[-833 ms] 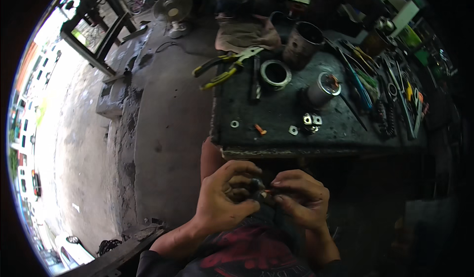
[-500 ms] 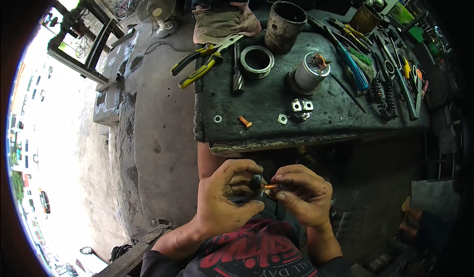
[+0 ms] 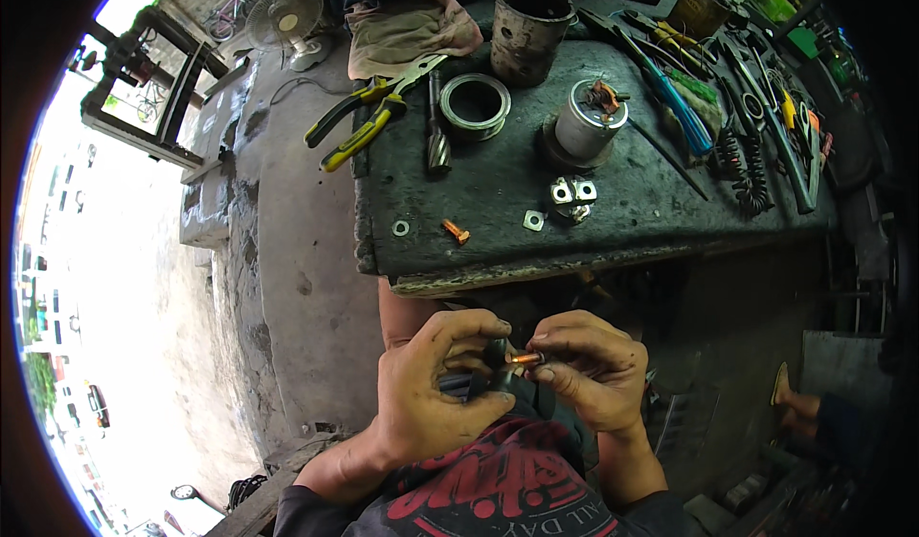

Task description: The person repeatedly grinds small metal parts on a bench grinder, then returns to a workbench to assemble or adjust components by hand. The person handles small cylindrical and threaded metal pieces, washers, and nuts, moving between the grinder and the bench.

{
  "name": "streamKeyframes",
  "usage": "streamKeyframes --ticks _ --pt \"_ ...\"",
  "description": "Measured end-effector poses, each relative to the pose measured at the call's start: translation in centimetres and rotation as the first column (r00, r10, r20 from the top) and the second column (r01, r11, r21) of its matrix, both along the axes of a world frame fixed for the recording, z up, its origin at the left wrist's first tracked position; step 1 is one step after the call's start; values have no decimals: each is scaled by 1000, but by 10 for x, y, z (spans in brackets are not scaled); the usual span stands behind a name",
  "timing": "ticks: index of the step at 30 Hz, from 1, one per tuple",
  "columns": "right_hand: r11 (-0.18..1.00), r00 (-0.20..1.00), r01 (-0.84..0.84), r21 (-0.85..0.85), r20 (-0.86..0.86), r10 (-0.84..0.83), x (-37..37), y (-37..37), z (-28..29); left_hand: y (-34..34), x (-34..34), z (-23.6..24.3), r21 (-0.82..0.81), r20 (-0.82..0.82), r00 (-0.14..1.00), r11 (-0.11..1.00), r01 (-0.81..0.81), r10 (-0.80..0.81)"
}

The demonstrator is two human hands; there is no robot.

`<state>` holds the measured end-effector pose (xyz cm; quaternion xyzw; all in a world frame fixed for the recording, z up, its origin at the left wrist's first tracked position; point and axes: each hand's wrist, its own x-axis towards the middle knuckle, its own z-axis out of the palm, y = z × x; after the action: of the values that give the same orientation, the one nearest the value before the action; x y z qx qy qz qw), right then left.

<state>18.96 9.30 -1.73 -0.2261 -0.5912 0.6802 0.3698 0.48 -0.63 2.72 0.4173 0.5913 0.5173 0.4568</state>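
In front of my body, below the bench edge, my left hand (image 3: 421, 374) is curled around a dark, rounded part (image 3: 500, 381); its full shape is hidden by the fingers. Facing it, my right hand (image 3: 601, 372) pinches a small copper-coloured bolt (image 3: 526, 358) between thumb and fingers. The bolt lies level and its left end points into the gap of the dark part. Whether the two touch is too small to tell. On the bench nearest the hands are another copper-coloured bolt (image 3: 456, 232), a washer (image 3: 400, 228) and a square metal piece (image 3: 533, 220).
The dark bench (image 3: 661, 183) carries several holed metal blocks (image 3: 572, 195), a metal cylinder (image 3: 591, 127), a metal ring (image 3: 474, 106), a milling cutter (image 3: 437, 140), yellow-black pliers (image 3: 371, 121), a rusty can (image 3: 528, 39) and a cloth (image 3: 414, 34). Tools crowd the right side.
My view has shifted a little, so the bench things appear farther left and up. More of the copper-coloured bolt shows between my hands. Both hands keep their grips.
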Motion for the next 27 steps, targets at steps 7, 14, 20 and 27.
streamKeyframes --ticks 7,14,20,27 --pt "998 999 -32 -60 -35 30 2 4 -2 5 -2 1 -28 93 996 1000 8 -5" --pt "999 998 -31 -8 -49 31 1 8 -2 7 -3 -2 -11 62 998 1000 20 -19" --pt "1000 999 -17 -20 -35 17 1 8 0 7 -3 -6 55 9 999 998 40 -40" --pt "1000 1000 -22 -20 4 22 2 8 3 9 -2 -1 112 -144 989 992 62 -45"
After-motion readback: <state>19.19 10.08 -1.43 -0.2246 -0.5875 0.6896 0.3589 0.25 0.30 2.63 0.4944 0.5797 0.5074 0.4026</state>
